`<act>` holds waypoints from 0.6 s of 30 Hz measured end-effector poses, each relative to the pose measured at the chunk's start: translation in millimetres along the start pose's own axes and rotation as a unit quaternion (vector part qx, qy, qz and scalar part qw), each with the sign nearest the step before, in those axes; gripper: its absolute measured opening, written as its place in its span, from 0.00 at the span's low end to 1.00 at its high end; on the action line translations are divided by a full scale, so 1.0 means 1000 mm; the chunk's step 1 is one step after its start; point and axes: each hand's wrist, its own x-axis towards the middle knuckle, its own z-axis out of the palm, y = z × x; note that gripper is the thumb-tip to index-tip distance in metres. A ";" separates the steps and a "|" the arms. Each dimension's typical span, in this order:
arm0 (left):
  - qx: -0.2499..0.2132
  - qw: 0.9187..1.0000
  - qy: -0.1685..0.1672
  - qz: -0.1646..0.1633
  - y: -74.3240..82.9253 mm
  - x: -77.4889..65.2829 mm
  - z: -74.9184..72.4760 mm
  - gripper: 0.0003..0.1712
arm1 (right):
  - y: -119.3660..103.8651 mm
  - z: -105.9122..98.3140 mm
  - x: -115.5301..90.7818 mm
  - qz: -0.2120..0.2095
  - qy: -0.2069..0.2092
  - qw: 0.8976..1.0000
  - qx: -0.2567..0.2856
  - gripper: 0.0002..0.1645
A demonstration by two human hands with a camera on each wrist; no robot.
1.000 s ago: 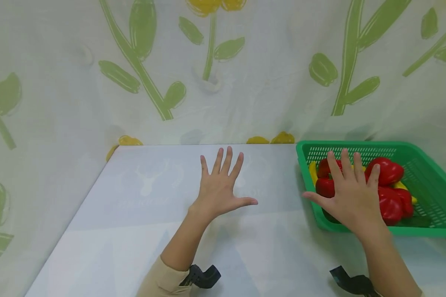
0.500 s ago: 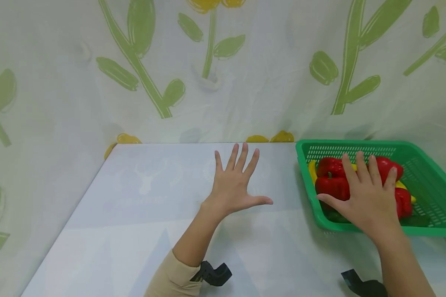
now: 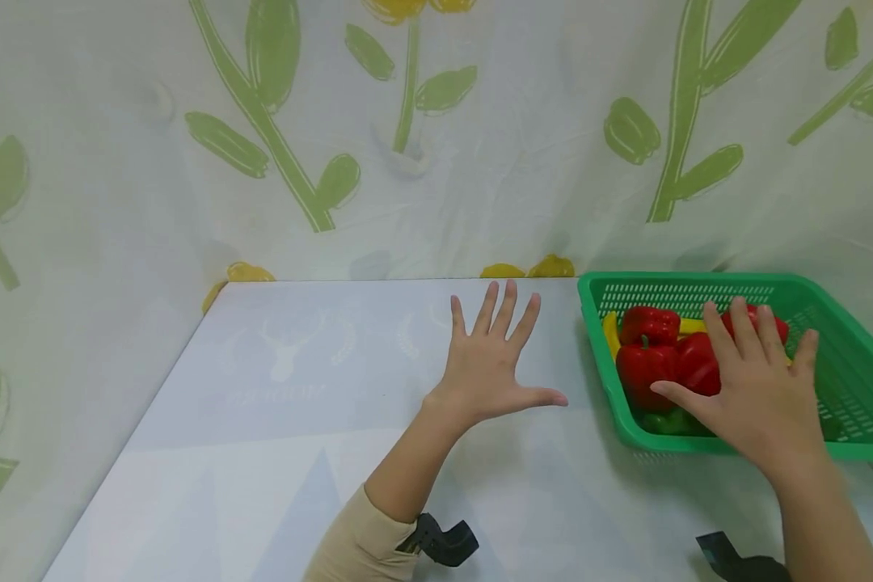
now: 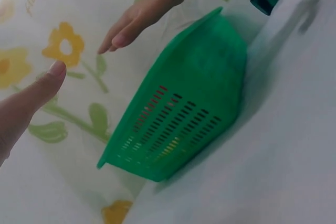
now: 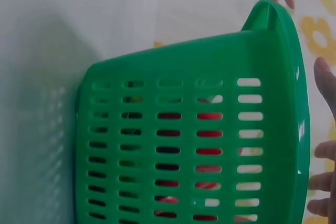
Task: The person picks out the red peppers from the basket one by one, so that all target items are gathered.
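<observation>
Above the table, left of the basket, my left hand point(image 3: 483, 373) is spread wide with straight fingers and holds nothing. My right hand point(image 3: 767, 404) hovers over the green plastic basket point(image 3: 602, 380), fingers also spread, and hides part of what lies inside. Red bell peppers point(image 3: 647, 368) fill the basket's left half, with something yellow and long point(image 3: 611, 333) along the left wall and a green vegetable point(image 3: 672, 422) near the front. In the right wrist view the right-hand fingers point(image 5: 323, 182) show beyond the basket's rim, apart from it.
The white table point(image 3: 262, 485) carries a faint printed pattern. Behind it hangs a pale curtain point(image 3: 495, 162) with flower and leaf prints. Black wrist mounts point(image 3: 447, 540) sit on both forearms. The basket stands at the table's right rear.
Both hands have drifted to the right with fingers still spread. More red peppers at the basket's left side have come into sight, while those farther right are now covered.
</observation>
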 end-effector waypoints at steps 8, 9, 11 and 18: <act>0.001 1.000 -0.022 0.019 0.024 0.003 0.006 0.69 | 0.013 0.001 -0.006 0.023 -0.019 0.999 -0.009 0.66; 0.005 1.000 -0.024 0.020 0.026 0.003 0.007 0.69 | 0.015 0.001 -0.006 0.026 -0.021 0.999 -0.011 0.66; 0.006 0.999 -0.029 0.021 0.032 0.005 0.007 0.69 | 0.019 0.001 -0.009 0.036 -0.023 0.999 -0.013 0.66; -0.007 0.999 -0.046 0.027 0.050 0.011 0.009 0.69 | 0.039 -0.002 -0.016 0.070 -0.028 0.997 -0.017 0.70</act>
